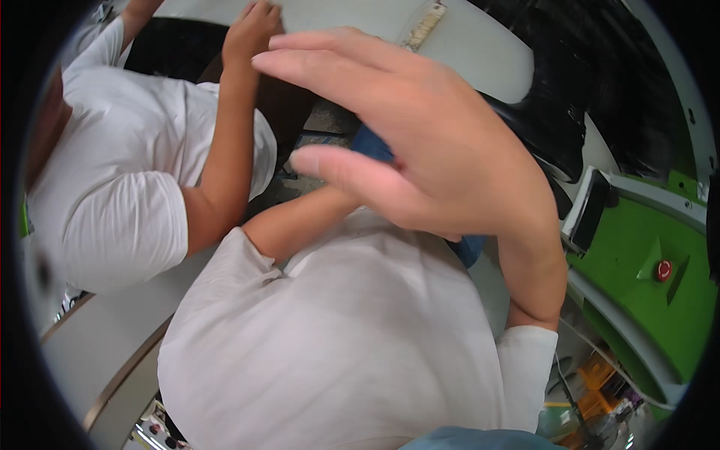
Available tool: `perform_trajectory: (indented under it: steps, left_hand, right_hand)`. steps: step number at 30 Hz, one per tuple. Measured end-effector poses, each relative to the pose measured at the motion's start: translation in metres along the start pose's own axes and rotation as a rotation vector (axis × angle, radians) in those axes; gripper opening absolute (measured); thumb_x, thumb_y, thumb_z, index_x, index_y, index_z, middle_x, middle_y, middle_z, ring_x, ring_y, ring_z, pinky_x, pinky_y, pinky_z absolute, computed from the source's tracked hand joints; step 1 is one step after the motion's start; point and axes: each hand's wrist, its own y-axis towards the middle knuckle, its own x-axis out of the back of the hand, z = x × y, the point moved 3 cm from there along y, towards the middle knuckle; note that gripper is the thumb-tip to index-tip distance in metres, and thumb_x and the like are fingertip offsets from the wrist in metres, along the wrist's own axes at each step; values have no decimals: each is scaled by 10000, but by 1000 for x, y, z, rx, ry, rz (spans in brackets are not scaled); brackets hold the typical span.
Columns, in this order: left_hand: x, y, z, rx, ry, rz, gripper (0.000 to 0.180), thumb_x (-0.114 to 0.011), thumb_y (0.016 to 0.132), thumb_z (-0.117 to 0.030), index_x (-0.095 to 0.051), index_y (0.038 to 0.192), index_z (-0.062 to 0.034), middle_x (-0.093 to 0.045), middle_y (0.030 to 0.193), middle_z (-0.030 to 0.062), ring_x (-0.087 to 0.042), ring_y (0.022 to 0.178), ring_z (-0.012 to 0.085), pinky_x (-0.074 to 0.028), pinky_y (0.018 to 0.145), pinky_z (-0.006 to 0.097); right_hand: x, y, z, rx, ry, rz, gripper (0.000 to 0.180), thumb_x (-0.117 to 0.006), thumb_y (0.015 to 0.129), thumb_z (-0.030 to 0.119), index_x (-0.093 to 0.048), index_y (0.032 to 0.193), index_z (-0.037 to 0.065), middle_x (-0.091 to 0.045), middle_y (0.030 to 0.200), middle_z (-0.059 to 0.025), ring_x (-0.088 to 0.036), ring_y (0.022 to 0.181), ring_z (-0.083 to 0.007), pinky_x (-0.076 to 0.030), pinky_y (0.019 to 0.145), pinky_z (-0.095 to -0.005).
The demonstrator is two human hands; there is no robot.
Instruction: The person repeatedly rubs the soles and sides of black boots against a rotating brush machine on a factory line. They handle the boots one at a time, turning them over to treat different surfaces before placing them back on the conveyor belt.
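My right hand (450,135) is raised very close to the camera, palm down and slightly blurred. Its fingers are stretched out to the left, with the thumb apart below them, and nothing is in it. From the lower left my left forearm (304,221) reaches across my body and passes behind the right hand, which hides my left hand and whatever it may touch. Beyond my fingertips lies a pale tabletop (487,41), carrying a narrow beige strip (424,27) that I cannot make out well.
At my left sits a co-worker in a white shirt (127,172), with a closed hand (255,30) near the table. A black machine part (555,105) stands at the far right. Nearer is a green machine panel (637,307) with a red button (663,271). Orange crates (596,382) are lower right.
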Motion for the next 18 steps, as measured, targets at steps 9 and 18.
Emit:
perform_trajectory:
  steps: [9,18]
  left_hand:
    - [-19,42,-50,-74,387,434,290,-776,1063,-232,-796,1270,-30,-827,1145,176,-802,1097,333,-638,944,416]
    - [-37,37,-22,-358,406,307,213,-765,1049,-240,-728,1104,-38,-774,1012,179,-767,987,381,-611,839,511]
  right_hand:
    - [-5,-45,-19,-256,-58,354,594,-818,999,403,-724,1447,25,-782,1300,-178,-768,1118,-412,-625,950,-470]
    - [51,-90,-17,-366,19,294,540,-884,970,272,-755,1395,-33,-809,1231,-204,-794,1056,-382,-630,930,-445]
